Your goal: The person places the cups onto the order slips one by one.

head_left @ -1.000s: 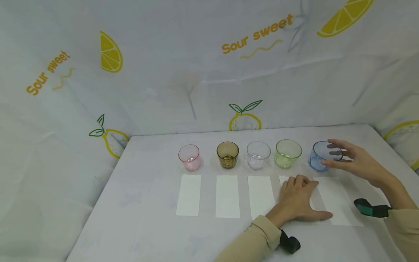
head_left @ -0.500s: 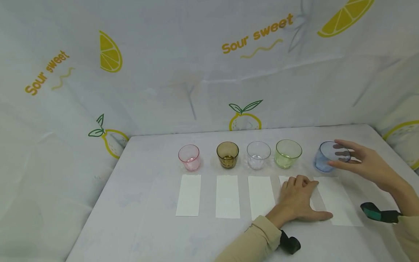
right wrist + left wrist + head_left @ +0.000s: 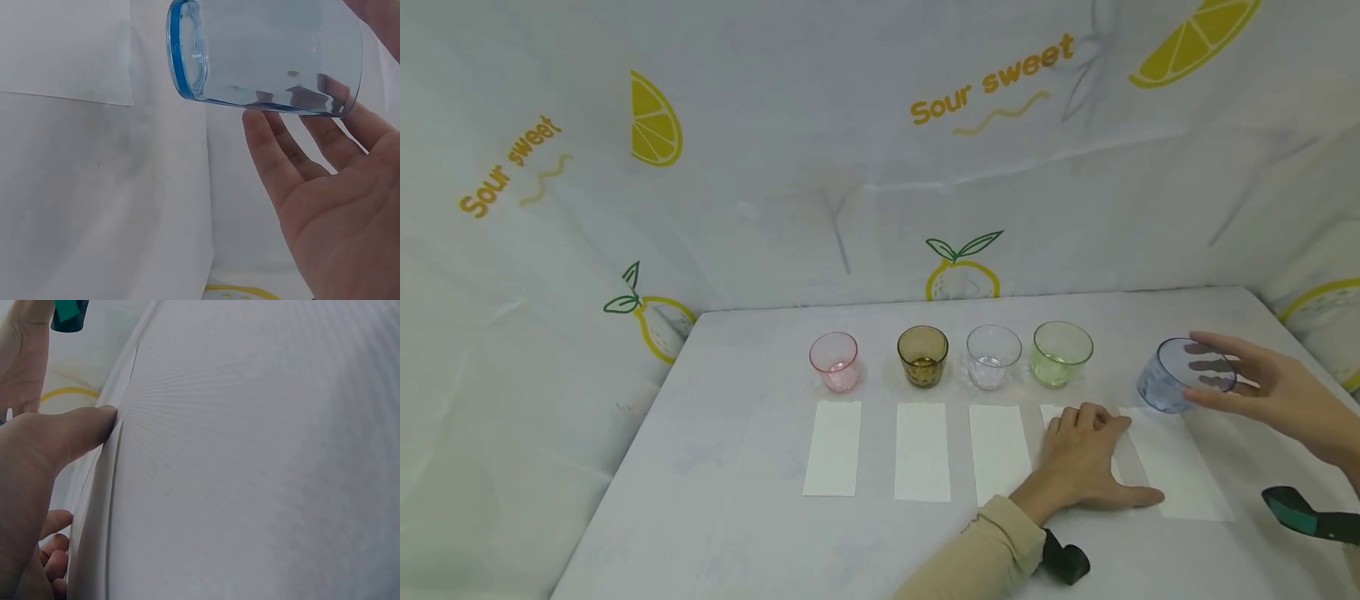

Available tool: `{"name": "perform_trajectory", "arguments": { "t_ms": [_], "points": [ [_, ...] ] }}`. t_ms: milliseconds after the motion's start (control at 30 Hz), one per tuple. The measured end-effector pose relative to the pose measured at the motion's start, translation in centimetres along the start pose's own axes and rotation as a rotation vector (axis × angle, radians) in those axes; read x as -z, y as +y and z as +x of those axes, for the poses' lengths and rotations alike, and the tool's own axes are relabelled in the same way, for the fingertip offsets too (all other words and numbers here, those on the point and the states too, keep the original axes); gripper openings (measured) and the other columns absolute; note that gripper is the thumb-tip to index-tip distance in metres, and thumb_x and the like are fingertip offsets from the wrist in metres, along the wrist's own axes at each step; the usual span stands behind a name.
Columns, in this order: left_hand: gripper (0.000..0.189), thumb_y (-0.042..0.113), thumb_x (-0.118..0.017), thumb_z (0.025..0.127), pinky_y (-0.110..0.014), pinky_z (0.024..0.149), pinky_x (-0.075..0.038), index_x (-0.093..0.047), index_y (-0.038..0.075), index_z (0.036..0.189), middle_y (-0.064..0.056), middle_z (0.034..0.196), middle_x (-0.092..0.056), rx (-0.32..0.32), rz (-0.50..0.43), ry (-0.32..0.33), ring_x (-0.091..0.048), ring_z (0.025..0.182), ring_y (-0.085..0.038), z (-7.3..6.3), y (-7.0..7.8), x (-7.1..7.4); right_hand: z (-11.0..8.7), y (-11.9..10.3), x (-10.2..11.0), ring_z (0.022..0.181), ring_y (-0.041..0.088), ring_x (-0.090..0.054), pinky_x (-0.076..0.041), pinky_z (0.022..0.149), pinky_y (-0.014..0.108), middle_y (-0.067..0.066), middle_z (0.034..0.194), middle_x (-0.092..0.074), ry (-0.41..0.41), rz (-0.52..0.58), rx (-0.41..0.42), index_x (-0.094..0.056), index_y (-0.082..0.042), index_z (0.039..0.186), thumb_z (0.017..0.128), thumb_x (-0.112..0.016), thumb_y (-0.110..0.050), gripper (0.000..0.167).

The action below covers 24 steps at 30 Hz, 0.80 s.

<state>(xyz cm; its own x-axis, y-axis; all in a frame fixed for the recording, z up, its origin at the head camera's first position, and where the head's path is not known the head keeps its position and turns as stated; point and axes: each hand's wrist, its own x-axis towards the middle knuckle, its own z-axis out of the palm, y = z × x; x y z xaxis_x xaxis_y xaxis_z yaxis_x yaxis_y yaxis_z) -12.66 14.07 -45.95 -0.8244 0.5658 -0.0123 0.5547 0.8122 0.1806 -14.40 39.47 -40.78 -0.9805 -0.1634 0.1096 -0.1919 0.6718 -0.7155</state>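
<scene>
My right hand (image 3: 1285, 396) holds a blue glass tumbler (image 3: 1161, 387) by its side, thumb in front and fingers behind. The glass is tilted slightly and overlaps the top end of the rightmost white paper card (image 3: 1187, 479). In the right wrist view, fingertips press the glass wall (image 3: 262, 62) near the rim, and the thick blue base points left. My left hand (image 3: 1078, 467) rests on the table with its thumb stretched to the rightmost card. Its other fingers are bent and lie over the fourth card (image 3: 1051, 411), which it mostly hides.
A pink glass (image 3: 838, 375), an amber glass (image 3: 922, 368), a clear glass (image 3: 991, 371) and a green glass (image 3: 1055, 368) stand in a row at the back. More white cards (image 3: 832, 450) lie in front of them. A lemon-print cloth (image 3: 775, 167) hangs behind the table.
My right hand has moved the blue glass to the right, away from the green glass, then a little toward me. The left hand has stayed in place.
</scene>
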Motion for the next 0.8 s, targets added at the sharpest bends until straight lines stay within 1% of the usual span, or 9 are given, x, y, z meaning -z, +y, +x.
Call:
{"name": "perform_trajectory", "arguments": {
  "t_ms": [133,267,367,433,533,600,667,733,800],
  "points": [
    [0.087,0.087,-0.059,0.076,-0.017,0.094,-0.034,-0.041,0.048,0.150,0.025,0.138,-0.042,-0.002,0.005,0.006,-0.042,0.117,0.000,-0.1,0.0,0.0,-0.7,0.0,-0.1,0.103,-0.030,-0.042,-0.038,0.075,-0.003,-0.043,0.126,-0.038,-0.007,-0.015,-0.002,-0.036,-0.023,0.159,0.090,-0.077,-0.007,0.082],
    [0.086,0.087,-0.059,0.076,-0.017,0.094,-0.034,-0.041,0.048,0.150,0.025,0.139,-0.042,-0.007,0.007,0.008,-0.042,0.117,0.000,-0.1,-0.1,0.0,-1.0,-0.1,-0.2,0.102,-0.032,-0.038,-0.040,0.072,-0.002,-0.045,0.124,-0.034,-0.035,-0.045,-0.017,-0.034,-0.019,0.159,0.090,-0.078,-0.009,0.083],
    [0.086,0.087,-0.059,0.076,-0.017,0.094,-0.034,-0.041,0.048,0.151,0.025,0.139,-0.042,-0.011,0.002,0.008,-0.042,0.117,0.000,-0.1,-0.1,0.1,-1.4,-0.1,-0.1,0.102,-0.032,-0.039,-0.040,0.072,-0.001,-0.045,0.125,-0.035,-0.050,-0.054,-0.017,-0.034,-0.019,0.159,0.089,-0.078,-0.009,0.083],
    [0.086,0.087,-0.060,0.076,-0.017,0.094,-0.033,-0.040,0.048,0.151,0.025,0.139,-0.042,-0.011,0.000,0.007,-0.041,0.117,0.000,-0.1,-0.1,0.0,-1.6,-0.1,0.0,0.104,-0.031,-0.040,-0.041,0.073,-0.001,-0.044,0.127,-0.035,-0.061,-0.049,-0.014,-0.035,-0.020,0.159,0.089,-0.078,-0.008,0.083],
    [0.087,0.086,-0.060,0.076,-0.017,0.094,-0.033,-0.040,0.047,0.151,0.025,0.139,-0.041,-0.011,-0.006,0.000,-0.041,0.117,0.000,0.0,-0.1,0.0,-1.9,0.2,0.2,0.106,-0.030,-0.042,-0.043,0.074,0.001,-0.044,0.131,-0.036,-0.082,-0.035,-0.006,-0.035,-0.021,0.159,0.088,-0.078,-0.005,0.084],
    [0.087,0.086,-0.060,0.076,-0.017,0.094,-0.033,-0.040,0.047,0.151,0.025,0.138,-0.041,-0.008,-0.006,-0.003,-0.040,0.117,0.000,0.0,-0.1,0.0,-2.1,0.4,0.1,0.105,-0.030,-0.041,-0.046,0.073,0.005,-0.044,0.130,-0.036,-0.093,-0.042,-0.014,-0.034,-0.021,0.159,0.088,-0.078,-0.006,0.085],
    [0.087,0.087,-0.060,0.076,-0.017,0.094,-0.033,-0.040,0.047,0.151,0.025,0.138,-0.041,-0.006,-0.005,-0.007,-0.040,0.118,0.000,0.0,-0.1,-0.1,-2.3,0.6,0.1,0.105,-0.030,-0.042,-0.046,0.074,0.005,-0.044,0.131,-0.036,-0.098,-0.042,-0.011,-0.035,-0.019,0.159,0.087,-0.079,-0.005,0.085],
    [0.087,0.087,-0.060,0.076,-0.017,0.093,-0.033,-0.040,0.048,0.151,0.025,0.138,-0.041,-0.004,0.000,-0.006,-0.040,0.118,0.000,0.0,-0.1,-0.2,-2.5,0.8,0.0,0.107,-0.030,-0.043,-0.046,0.075,0.004,-0.044,0.132,-0.037,-0.100,-0.033,0.009,-0.036,-0.017,0.158,0.086,-0.079,-0.003,0.085],
    [0.087,0.087,-0.060,0.076,-0.017,0.093,-0.033,-0.039,0.048,0.151,0.025,0.139,-0.041,-0.003,0.004,-0.005,-0.040,0.118,0.000,0.0,-0.1,-0.2,-2.7,1.0,-0.1,0.110,-0.027,-0.045,-0.044,0.078,0.001,-0.042,0.136,-0.040,-0.105,0.003,0.051,-0.038,-0.014,0.157,0.085,-0.078,0.003,0.084]
  ]
}}
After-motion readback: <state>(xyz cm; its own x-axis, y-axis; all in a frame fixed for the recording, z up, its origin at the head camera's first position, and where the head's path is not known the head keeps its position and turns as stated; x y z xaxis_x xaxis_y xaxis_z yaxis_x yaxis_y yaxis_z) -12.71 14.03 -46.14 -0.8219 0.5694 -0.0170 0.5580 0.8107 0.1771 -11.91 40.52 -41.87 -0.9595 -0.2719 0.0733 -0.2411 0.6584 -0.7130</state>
